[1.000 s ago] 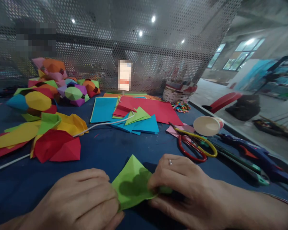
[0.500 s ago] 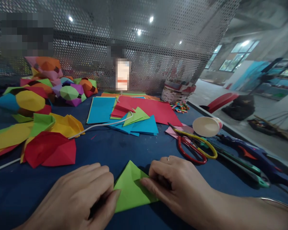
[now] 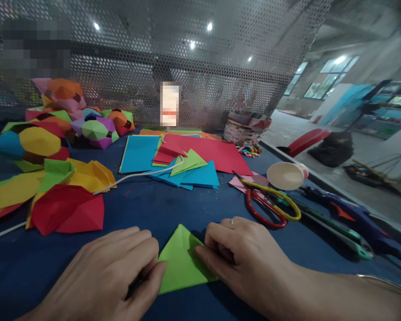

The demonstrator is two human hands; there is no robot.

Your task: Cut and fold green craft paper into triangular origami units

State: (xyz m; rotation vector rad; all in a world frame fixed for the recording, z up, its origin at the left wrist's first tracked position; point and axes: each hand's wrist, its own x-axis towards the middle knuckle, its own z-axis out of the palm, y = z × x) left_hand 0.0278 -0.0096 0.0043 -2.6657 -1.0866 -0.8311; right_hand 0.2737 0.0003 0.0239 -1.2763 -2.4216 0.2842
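Note:
A folded green paper with a pointed top lies on the dark blue table between my hands. My left hand is closed on its left edge, the thumb resting on the paper and the fingers curled. On the right edge, my right hand is closed too, its thumb and curled fingers on the sheet. Both hands hide the paper's side corners. Beyond the right hand lie scissors with one red and one yellow handle.
Folded red paper and several multicoloured paper balls sit at left. Coloured sheets lie ahead, crossed by a white cable. At right are a paper cup, a green-handled tool, a glue gun and a woven basket.
Almost nothing differs. The view has shifted very slightly, and both hands stay on the green paper's edges.

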